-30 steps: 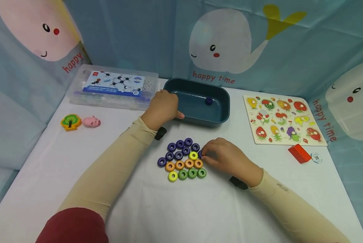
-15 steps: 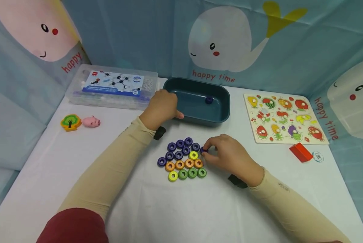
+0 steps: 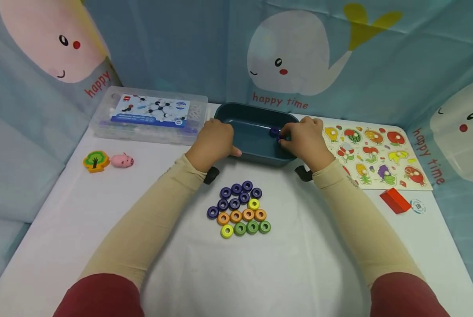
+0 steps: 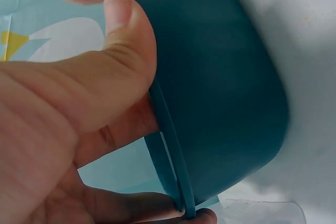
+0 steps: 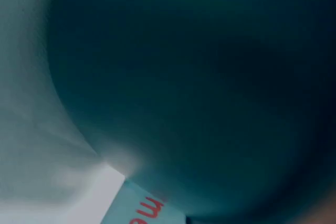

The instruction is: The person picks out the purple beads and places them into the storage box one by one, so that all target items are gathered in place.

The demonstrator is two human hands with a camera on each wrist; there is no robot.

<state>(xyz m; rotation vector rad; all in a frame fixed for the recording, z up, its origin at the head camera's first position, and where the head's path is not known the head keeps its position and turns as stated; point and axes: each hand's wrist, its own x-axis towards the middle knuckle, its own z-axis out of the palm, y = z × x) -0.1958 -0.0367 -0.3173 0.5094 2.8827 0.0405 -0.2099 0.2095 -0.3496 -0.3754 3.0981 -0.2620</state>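
Observation:
My left hand (image 3: 214,141) grips the left rim of a dark teal plastic bin (image 3: 256,157), its thumb outside the wall and fingers over the edge, as the left wrist view shows. My right hand (image 3: 304,140) reaches over the bin's right side and pinches a purple ring (image 3: 279,138), mostly hidden by the fingers. Beside it, another purple ring (image 3: 273,131) lies on the bin's floor. On the table in front are several purple rings (image 3: 234,204), orange rings (image 3: 236,215), green rings (image 3: 252,227) and two yellow rings (image 3: 254,204). The bin's wall fills most of the right wrist view.
A clear molecular model kit case (image 3: 149,115) stands left of the bin. Farther left sit a tree piece (image 3: 96,161) and a pink toy pig (image 3: 122,160). On the right lie a fruit puzzle board (image 3: 372,154) and a red block (image 3: 395,200).
My right hand has lifted a purple ring from the right end of the group and carried it up into the bin. My left hand stays on the bin's rim.

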